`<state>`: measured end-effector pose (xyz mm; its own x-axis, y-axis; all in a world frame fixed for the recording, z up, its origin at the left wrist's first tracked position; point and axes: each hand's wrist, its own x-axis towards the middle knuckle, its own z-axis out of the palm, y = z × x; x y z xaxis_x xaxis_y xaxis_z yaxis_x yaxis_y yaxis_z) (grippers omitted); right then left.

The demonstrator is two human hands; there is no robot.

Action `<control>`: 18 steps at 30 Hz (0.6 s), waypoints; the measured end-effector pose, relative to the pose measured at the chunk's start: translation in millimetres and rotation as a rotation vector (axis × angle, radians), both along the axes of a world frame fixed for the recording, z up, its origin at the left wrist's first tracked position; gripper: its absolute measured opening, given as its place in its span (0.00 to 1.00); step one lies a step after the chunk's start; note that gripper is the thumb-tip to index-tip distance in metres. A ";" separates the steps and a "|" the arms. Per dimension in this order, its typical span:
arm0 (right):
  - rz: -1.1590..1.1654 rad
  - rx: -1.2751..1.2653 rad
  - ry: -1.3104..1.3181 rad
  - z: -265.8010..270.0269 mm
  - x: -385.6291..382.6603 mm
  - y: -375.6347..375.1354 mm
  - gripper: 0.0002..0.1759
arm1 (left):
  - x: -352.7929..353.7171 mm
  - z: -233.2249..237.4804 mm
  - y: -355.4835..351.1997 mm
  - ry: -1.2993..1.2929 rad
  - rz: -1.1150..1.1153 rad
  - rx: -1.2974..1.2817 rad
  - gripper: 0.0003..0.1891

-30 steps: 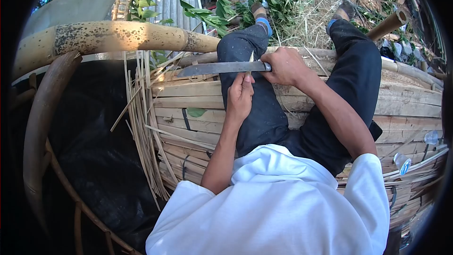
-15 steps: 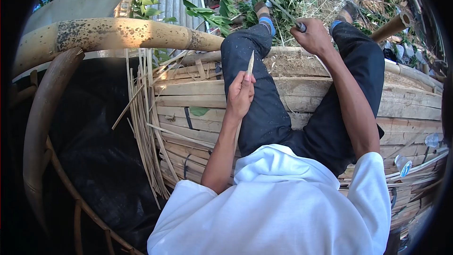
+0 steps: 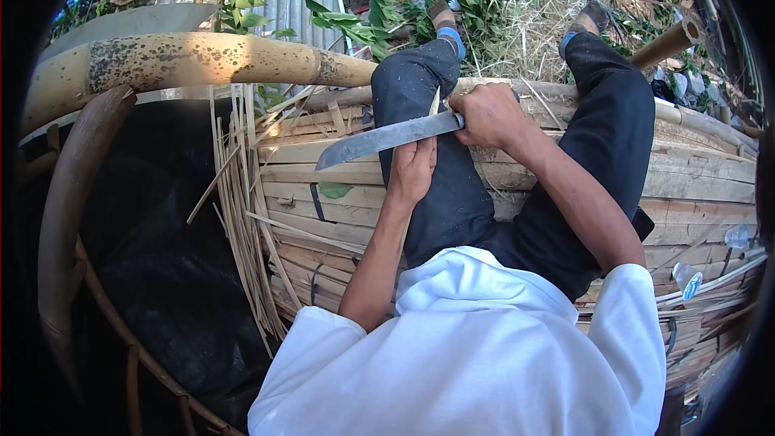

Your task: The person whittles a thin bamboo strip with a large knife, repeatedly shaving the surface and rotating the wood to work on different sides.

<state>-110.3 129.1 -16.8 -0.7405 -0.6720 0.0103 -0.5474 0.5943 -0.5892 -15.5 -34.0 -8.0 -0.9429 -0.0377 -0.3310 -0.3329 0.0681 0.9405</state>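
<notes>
My right hand [image 3: 491,117] is wrapped round the handle of a machete [image 3: 378,140], close by my left knee. Its grey blade points left and slopes slightly down, crossing in front of my left fingertips. My left hand [image 3: 412,173] is closed on a thin, pale bamboo strip [image 3: 435,102], whose pointed end sticks up past the blade. The blade overlaps the strip in this view and hides part of it. Lower down, the strip runs back along my left forearm, over my thigh.
I sit on stacked bamboo slats [image 3: 694,163]. Thin split strips [image 3: 242,234] hang at the left, next to a black sheet [image 3: 161,250]. A thick bamboo pole [image 3: 210,58] crosses the upper left. Plastic cups [image 3: 687,281] lie at right; leafy branches [image 3: 476,0] lie beyond my feet.
My right hand has brought the machete down and left, from beyond my knees to across the strip. My left hand stays almost in place, still gripping the strip.
</notes>
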 end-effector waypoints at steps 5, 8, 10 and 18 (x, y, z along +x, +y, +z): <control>-0.389 0.134 -0.193 -33.7 -44.1 14.7 0.16 | 8.4 13.3 -4.5 0.025 -0.124 -0.054 0.18; -0.596 0.080 -0.281 -44.4 -71.9 42.2 0.18 | 5.9 9.4 -3.4 -0.055 0.037 0.036 0.18; -0.613 -0.004 -0.314 -32.0 -69.1 40.4 0.17 | -1.4 9.4 -7.8 -0.059 0.060 0.099 0.18; -0.051 -0.235 -0.168 -9.5 -9.1 7.9 0.11 | -4.7 12.9 -0.2 -0.112 0.102 0.089 0.17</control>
<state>-119.4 136.9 -26.3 -0.7780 -0.6272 0.0356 -0.4031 0.4550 -0.7940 -20.3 -34.3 4.9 -0.8926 -0.0976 -0.4402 -0.4371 -0.0530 0.8979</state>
